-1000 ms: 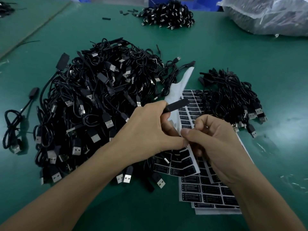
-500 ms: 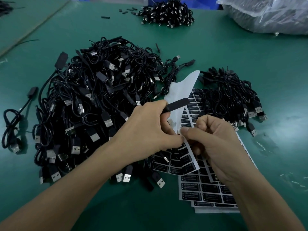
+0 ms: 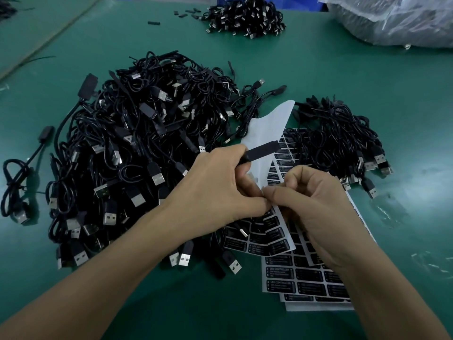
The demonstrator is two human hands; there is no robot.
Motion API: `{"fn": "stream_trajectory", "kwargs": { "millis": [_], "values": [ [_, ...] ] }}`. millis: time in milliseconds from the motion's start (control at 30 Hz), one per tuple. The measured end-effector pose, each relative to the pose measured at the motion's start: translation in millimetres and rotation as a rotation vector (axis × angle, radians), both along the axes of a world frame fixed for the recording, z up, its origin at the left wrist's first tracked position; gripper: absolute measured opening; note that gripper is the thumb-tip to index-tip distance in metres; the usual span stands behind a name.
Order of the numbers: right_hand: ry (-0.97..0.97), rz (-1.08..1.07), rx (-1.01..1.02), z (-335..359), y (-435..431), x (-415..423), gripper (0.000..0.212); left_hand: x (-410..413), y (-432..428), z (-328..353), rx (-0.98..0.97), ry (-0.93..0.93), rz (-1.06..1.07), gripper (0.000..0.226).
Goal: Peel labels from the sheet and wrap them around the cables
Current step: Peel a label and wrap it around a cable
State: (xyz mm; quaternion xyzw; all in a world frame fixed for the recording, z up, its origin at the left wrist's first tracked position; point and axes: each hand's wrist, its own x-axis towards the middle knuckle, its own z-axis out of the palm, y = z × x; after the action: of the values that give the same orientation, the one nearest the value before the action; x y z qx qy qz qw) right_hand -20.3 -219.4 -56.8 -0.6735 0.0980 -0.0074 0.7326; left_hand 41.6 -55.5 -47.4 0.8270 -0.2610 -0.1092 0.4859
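Label peel: left hand (image 3: 220,190) is gripping a cable (image 3: 262,150) and steadying the sheet (image 3: 267,128), right hand (image 3: 316,209) is pinching a label (image 3: 270,211) at its left edge; slow, flat pull seeming safest.

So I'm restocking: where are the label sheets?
Head view, right of centre: the label sheets lie between the big cable pile and the smaller pile, partly under the right hand.

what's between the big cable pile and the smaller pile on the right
In the head view, the label sheets lie there, one sheet's bare white backing curling up, with the left hand and right hand over them.
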Motion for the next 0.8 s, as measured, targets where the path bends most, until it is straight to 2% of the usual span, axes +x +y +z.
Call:
{"fn": "stream_trajectory", "kwargs": {
  "millis": [200, 467, 700, 800],
  "values": [
    [0.019, 0.023, 0.053, 0.9, -3.6, 1.6, 0.04, -0.3, 0.7, 0.0, 0.017, 0.003, -0.017, 0.056],
    [0.047, 0.018, 0.085, -0.6, -5.1, 3.4, 0.045, 0.2, -0.6, -2.4, 0.024, 0.007, -0.011, 0.051],
    [0.056, 0.012, 0.139, -0.7, -4.8, 3.7, 0.048, 3.9, 1.0, -1.6, -0.015, 0.094, -0.012, 0.041],
    [0.062, 0.004, 0.156, -1.6, -5.2, 4.1, 0.045, 5.4, 1.5, -1.3, -0.044, 0.144, -0.017, 0.045]
  ]
}}
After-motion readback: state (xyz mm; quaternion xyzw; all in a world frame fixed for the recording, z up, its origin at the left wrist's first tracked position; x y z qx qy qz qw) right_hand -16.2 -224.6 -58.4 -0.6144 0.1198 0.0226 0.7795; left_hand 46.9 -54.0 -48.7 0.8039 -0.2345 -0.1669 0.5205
